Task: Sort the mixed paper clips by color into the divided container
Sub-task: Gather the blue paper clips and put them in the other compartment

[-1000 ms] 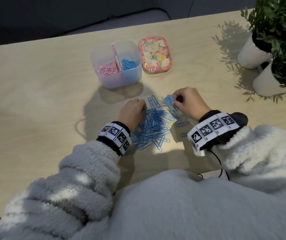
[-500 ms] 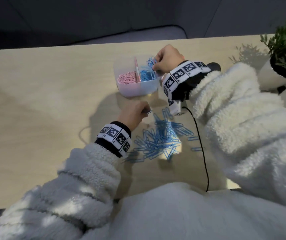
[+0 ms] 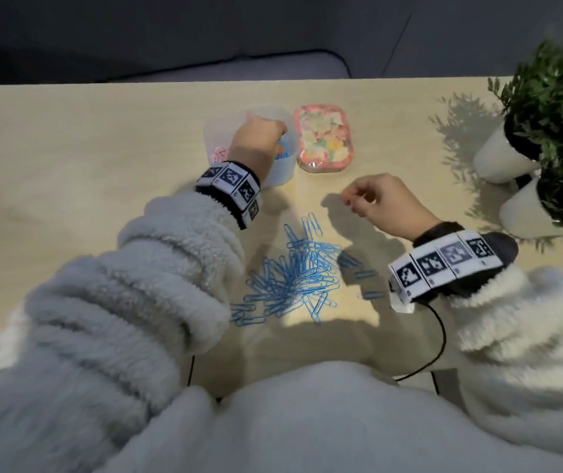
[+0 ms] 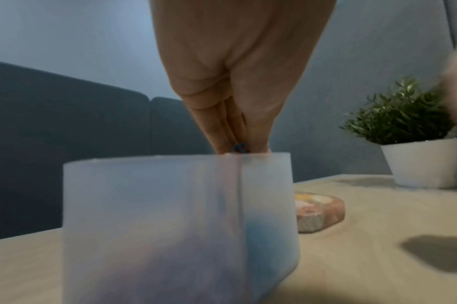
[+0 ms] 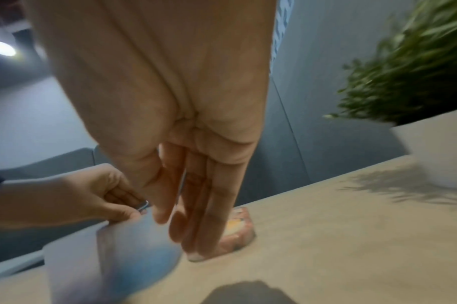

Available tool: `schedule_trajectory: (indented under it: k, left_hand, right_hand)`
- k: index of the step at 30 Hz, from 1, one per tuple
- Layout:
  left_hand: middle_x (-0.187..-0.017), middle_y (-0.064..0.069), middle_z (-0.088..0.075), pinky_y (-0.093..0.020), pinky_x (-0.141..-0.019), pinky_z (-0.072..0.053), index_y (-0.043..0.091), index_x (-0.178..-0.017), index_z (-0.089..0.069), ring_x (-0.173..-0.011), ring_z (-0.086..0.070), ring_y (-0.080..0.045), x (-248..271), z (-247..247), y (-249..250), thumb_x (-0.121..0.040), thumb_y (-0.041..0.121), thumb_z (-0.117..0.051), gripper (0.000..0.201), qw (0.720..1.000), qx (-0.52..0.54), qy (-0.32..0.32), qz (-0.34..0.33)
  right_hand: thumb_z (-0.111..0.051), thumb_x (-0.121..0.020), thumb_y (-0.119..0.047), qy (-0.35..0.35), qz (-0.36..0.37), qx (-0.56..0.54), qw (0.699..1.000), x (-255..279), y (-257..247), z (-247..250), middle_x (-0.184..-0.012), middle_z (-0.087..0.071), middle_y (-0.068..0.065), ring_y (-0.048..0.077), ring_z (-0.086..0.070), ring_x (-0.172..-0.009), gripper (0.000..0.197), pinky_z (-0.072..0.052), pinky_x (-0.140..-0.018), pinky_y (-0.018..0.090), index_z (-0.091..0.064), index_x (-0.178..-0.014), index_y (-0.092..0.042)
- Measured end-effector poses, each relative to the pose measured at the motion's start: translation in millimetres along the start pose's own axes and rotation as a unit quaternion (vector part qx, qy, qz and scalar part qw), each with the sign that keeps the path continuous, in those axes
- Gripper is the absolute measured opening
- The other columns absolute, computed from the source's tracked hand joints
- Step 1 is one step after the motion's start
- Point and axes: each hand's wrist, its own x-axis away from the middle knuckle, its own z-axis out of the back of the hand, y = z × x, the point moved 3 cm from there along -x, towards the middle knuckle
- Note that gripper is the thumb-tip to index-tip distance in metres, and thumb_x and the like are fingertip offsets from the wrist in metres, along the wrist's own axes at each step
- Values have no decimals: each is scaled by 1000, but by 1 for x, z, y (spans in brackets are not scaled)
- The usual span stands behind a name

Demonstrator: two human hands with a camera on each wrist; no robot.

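Half a second back the right hand was over the container and the left lay by the pile; now they have swapped, the left hand point(image 3: 256, 139) reaching into the container point(image 3: 282, 172) while the right hand point(image 3: 384, 203) has come back toward the person.

Largest first: the table point(image 3: 68, 165) carries two potted plants point(image 3: 546, 107) at the far right, well apart from the work. Just right of the container sits a flowered tin point(image 3: 322, 138). The container is a frosted tub split by a wall; pink clips point(image 3: 218, 153) lie in its left half, blue ones in its right half.

In the left wrist view the left fingertips point(image 4: 222, 142) are pressed together on a few blue clips point(image 4: 239, 147) just at the rim, over the blue side. The right hand hangs above bare table, fingers loosely curled and holding nothing that shows.

What the next move turns on, I judge, is the loose pile of blue clips point(image 3: 290, 278) on the table. It lies toward the person from both hands, between the two wrists, its spread running from near left to far right. The right hand is free and near its far right end, so it seems better placed to reach it.
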Motion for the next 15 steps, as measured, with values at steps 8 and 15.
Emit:
schedule_trajectory:
  k: [8, 15]
  left_hand:
    - [-103, -21, -65, -39, -85, -40, 1, -100, -65, -97, -58, -39, 17, -12, 7, -80, 1, -53, 23, 976, 28, 166, -136]
    - [-106, -15, -65, -47, -68, -55, 10, -102, -64, -89, -62, -34, 55, -76, 11, -71, -11, -46, 41, 954, -58, -16, -292]
  right_hand:
    - [-80, -60, -13, -144, -45, 135, 979, 85, 75, -27, -90, -50, 4, 22, -48, -86, 47, -39, -75, 32, -56, -100, -12]
    - [-82, -62, -22, -83, -20, 120, 989, 83, 93, -49, -98, -42, -6, 26, -49, -98, 62, -37, -86, 32, -53, -116, -16]
